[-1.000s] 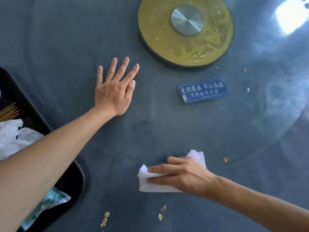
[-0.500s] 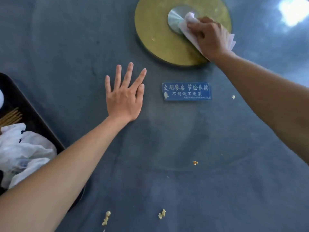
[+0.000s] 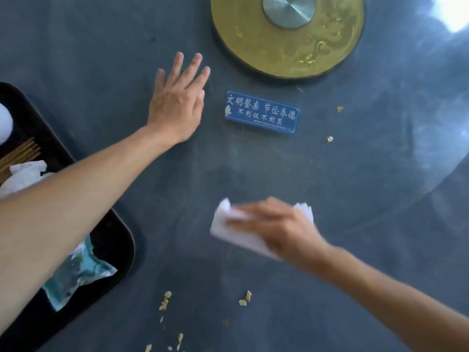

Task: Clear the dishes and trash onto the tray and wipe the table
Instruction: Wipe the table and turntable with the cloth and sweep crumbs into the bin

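My right hand (image 3: 281, 228) is blurred with motion and presses a folded white tissue (image 3: 228, 226) flat against the dark grey table (image 3: 355, 174), near the middle front. My left hand (image 3: 177, 105) lies flat on the table with fingers spread, holding nothing, just left of a blue sign (image 3: 261, 112). Yellow crumbs (image 3: 165, 303) are scattered near the front edge, two more crumbs (image 3: 330, 139) lie to the right of the sign. A black tray (image 3: 111, 240) at the left holds crumpled white napkins (image 3: 24, 174), wooden chopsticks (image 3: 20, 153) and a teal wrapper (image 3: 76, 275).
A gold round turntable base (image 3: 330, 54) with a silver hub (image 3: 289, 8) sits at the far middle. A glass disc covers the table; its curved edge (image 3: 431, 174) runs at the right. A white rounded object (image 3: 5, 123) shows at the tray's far left.
My right hand swept with the tissue from the front of the table up to the gold base and has come back down to the front middle. My left hand stayed flat.
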Demonstrator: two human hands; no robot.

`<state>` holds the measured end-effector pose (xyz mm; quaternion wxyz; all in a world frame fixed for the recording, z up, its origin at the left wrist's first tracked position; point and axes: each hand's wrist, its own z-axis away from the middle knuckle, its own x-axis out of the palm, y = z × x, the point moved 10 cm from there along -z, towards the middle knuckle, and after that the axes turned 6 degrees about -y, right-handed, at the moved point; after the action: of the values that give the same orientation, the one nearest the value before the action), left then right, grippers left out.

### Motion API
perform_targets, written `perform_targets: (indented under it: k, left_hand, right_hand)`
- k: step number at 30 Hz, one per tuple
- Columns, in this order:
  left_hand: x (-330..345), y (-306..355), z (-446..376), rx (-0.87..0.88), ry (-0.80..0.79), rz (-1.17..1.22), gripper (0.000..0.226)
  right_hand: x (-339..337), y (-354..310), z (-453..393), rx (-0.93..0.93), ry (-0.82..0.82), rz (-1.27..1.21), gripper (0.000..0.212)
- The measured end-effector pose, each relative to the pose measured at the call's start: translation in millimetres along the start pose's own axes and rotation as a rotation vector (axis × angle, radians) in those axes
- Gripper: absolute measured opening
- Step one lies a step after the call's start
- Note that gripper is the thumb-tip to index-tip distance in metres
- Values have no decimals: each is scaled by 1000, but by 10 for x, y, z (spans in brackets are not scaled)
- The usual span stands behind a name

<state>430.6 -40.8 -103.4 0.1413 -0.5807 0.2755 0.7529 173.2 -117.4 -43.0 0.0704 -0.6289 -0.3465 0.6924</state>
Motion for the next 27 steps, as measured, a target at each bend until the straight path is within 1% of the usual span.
perform_targets:
  k: [2, 3, 4, 5, 6, 8, 11, 14, 16, 18, 20, 22, 23, 25, 26, 27]
  left_hand:
    - [36, 389, 103, 55, 0, 75, 51]
    - [91, 576, 154, 61, -15, 109, 52]
    - [173, 711, 193, 41, -39, 138, 52]
    - [263, 780, 227, 3, -59, 150, 52]
    - [324, 798, 255, -31, -56, 130, 52]
    - [357, 779, 287, -41, 5, 37, 53]
    - [355, 695, 237, -13, 42, -15, 52]
    - [323, 611, 205, -5, 76, -15, 51]
    - [294, 538, 173, 7, 83, -17, 51]
    - [268, 473, 143, 22, 75, -27, 50]
    - [242, 406, 98, 34, 61, -45, 51]
    - [216, 318, 74, 46, 44, -48, 51]
    - [206, 286, 66, 55, 31, -52, 51]
    - [191, 248, 46, 82, 5, -64, 51]
    - [186, 232, 34, 98, -15, -63, 51]
    - [173, 215, 22, 113, -34, -63, 51]
  right_hand:
    - [-591, 454, -279, 117, 212, -65, 51]
    - [-902, 731, -428, 184, 312, -42, 46]
    - [-1184, 1012, -581, 236, 378, 12, 40]
    - [-1437, 1272, -756, 275, 411, 74, 35]
    - [-1661, 1531, -930, 321, 424, 138, 32]
    - [-1984, 2097, -1153, 426, 411, 253, 32]
    - [-2205, 2849, -1206, 515, 341, 302, 38]
    - [-2101, 3080, -1128, 507, 320, 361, 37]
    - [-1964, 2942, -1095, 474, 338, 393, 36]
    - [-1773, 2673, -1063, 415, 304, 394, 33]
    - [-1446, 2228, -954, 296, 262, 423, 32]
    - [-930, 1624, -725, 129, 219, 399, 42]
    - [-560, 1262, -548, 23, 152, 381, 49]
    - [238, 410, -131, -242, -53, 379, 64]
    - [595, 52, 107, -358, -164, 395, 68]
    - [812, -202, 314, -428, -228, 375, 66]
